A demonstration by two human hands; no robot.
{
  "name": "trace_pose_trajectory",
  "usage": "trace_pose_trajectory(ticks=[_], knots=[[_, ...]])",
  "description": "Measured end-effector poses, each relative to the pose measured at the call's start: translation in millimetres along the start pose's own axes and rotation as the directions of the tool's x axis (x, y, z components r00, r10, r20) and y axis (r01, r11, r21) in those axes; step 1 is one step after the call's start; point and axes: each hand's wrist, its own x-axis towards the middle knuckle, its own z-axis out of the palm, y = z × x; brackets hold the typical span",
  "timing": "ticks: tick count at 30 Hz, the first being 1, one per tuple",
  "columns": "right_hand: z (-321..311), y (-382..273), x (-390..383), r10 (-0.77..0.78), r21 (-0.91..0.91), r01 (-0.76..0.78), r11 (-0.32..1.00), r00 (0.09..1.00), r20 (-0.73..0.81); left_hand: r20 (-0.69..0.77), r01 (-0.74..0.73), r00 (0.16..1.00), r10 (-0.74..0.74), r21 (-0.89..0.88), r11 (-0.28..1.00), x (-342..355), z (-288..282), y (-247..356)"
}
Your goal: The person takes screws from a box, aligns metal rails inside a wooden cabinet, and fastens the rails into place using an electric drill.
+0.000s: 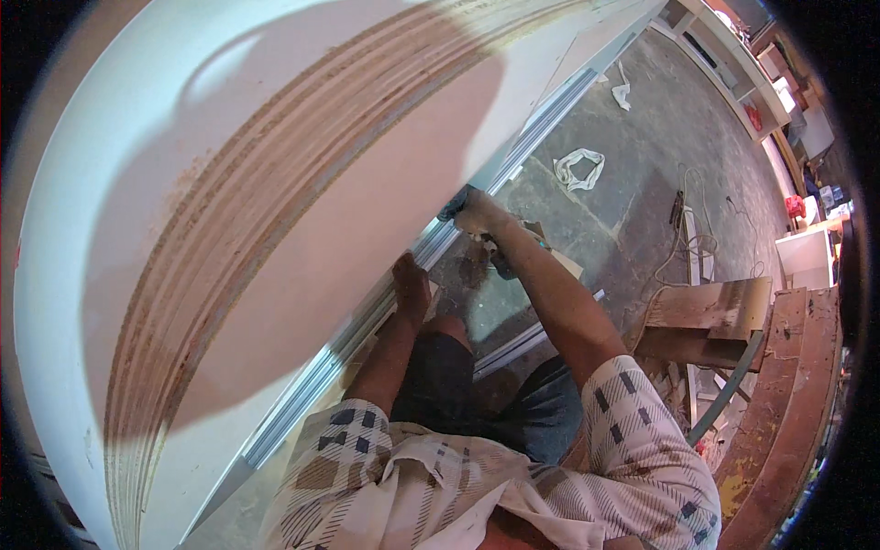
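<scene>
A dark power drill [502, 264] is in my right hand [483, 216], its black front end pointing at the edge of a stack of large boards. My fingers are closed around it, and part of its body is hidden below my forearm. Further left and nearer to me, my left hand [411, 280] is closed at the long silvery metal rail [312, 396] that runs along the boards' edge. A pale pinkish board [367, 197] lies on top, with the layered brown board edges [266, 197] beyond it. The drill's tip is too small to make out.
On the grey concrete floor lie a ring of white material [579, 170] and a white scrap [621, 92]. At the right stand a wooden stool-like piece [706, 312] with a cable beside it and a worn brown bench [788, 367]. A white cabinet frame [733, 69] stands at the far right.
</scene>
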Motion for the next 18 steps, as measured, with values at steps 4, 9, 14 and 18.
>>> trace_pose_trajectory(ticks=[4,9,14,18], knots=[[-12,-76,31,0.274,-0.159,-0.242,0.957,0.935,0.227,-0.468,-0.083,0.882,0.056,-0.038,0.996,-19,27,-53],[-35,-100,17,0.440,-0.021,-0.456,0.890,0.845,0.304,-0.510,-0.103,0.860,0.009,-0.155,0.983,-17,20,-47],[-33,-71,-11,0.360,-0.080,-0.351,0.933,0.904,0.230,-0.048,-0.042,0.998,0.050,0.169,0.985,-15,10,-11],[-25,-61,5,0.315,-0.070,-0.307,0.949,0.936,0.157,-0.124,0.086,0.989,-0.078,0.057,0.995,-2,12,-25]])
